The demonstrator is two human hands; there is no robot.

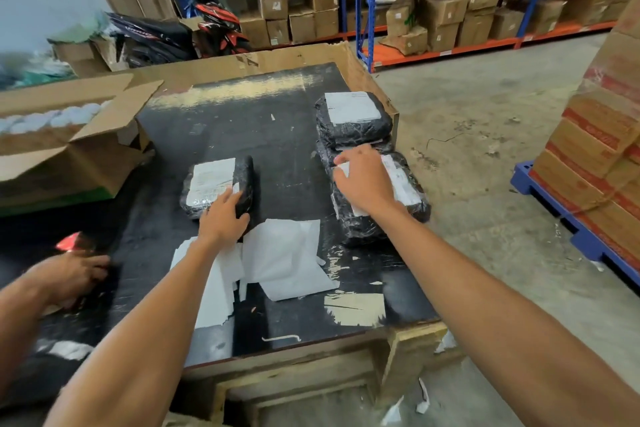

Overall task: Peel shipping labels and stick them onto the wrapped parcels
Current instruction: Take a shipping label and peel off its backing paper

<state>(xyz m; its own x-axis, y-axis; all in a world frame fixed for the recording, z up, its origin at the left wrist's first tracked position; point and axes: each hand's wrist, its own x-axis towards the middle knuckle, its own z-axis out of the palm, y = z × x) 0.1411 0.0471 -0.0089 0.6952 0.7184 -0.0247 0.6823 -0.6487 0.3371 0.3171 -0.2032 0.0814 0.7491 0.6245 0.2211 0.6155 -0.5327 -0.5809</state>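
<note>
Three black wrapped parcels lie on the black table [249, 121]. My left hand [223, 217] grips the near edge of the left parcel [244, 180], which carries a white shipping label [207, 180] on top. My right hand [363, 178] lies palm down on the label [403, 185] of the near right parcel [367, 229], fingers spread, with a white label corner showing at the fingertips. Behind it, the far right parcel [353, 132] also bears a label [351, 107]. White peeled backing sheets [287, 256] lie between my arms.
Another person's hand [69, 274] rests at the table's left edge by a red object [69, 241]. An open cardboard box [69, 156] stands at the left. A blue pallet [547, 184] with stacked cartons stands to the right, and racks of boxes [433, 10] fill the back.
</note>
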